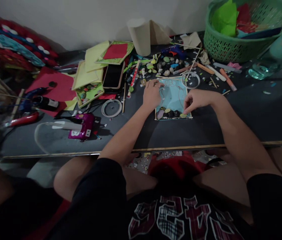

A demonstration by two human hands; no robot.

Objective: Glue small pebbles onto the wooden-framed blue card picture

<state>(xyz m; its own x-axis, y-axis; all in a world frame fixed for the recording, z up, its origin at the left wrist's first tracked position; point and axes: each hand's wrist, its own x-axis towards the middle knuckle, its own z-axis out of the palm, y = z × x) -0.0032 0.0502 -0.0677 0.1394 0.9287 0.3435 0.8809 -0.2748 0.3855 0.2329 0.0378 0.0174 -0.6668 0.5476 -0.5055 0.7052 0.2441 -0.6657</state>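
A light blue panel (172, 95) edged with thin wooden sticks lies flat on the dark table, with string curving over it. Along its near edge sits a row of pebbles, mostly black (171, 114), with a grey one (160, 114) at the left end. My left hand (152, 95) rests over the panel's left edge, fingers laid on the surface. At the near right corner, my right hand (196, 100) pinches a yellow-green pebble (182, 115), which touches the panel at the end of the row.
Behind the panel lie loose stones (167, 65), markers (228, 80) and a tape roll (190, 80). A green basket (227, 50) and bottle (268, 63) stand right. Leftward are a phone (113, 76), another tape roll (111, 108), a purple glue gun (86, 126) and paper (56, 85).
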